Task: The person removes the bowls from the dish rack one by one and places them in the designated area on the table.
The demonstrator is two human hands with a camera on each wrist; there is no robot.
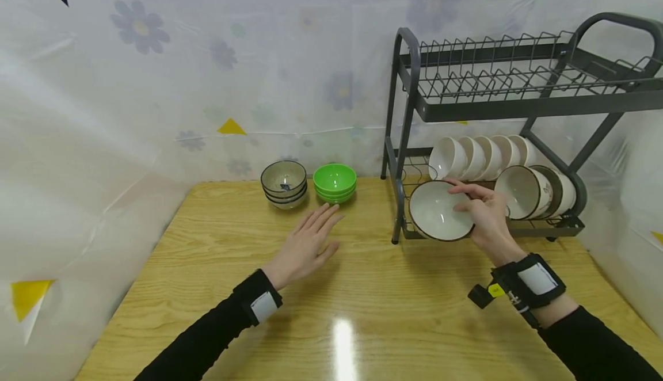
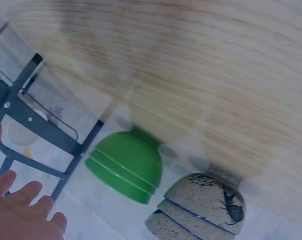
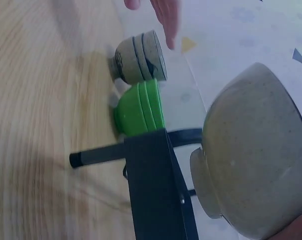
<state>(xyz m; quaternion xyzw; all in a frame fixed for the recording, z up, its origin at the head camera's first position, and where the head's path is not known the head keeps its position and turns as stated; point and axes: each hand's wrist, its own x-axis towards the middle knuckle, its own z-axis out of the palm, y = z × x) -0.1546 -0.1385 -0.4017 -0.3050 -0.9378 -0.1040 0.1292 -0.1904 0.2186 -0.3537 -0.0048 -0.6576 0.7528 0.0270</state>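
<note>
In the head view my right hand (image 1: 484,211) pinches the edge of a white bowl with a dark rim (image 1: 440,211), tilted in front of the rack's lower tier. The right wrist view shows this bowl's speckled outer side (image 3: 261,150) and its foot up close. My left hand (image 1: 305,246) is held over the table with fingers extended, holding nothing. Just beyond its fingertips stands a stack of green bowls (image 1: 335,181). Left of that is a stack of speckled bowls with dark rims (image 1: 284,182), dark-patterned on the outside in the left wrist view.
A dark two-tier dish rack (image 1: 518,107) stands at the right of the wooden table (image 1: 373,300). Its lower tier holds a row of white bowls (image 1: 448,159) at the back and dark-rimmed bowls (image 1: 523,194) at the right front. Patterned plastic sheeting (image 1: 290,70) hangs behind.
</note>
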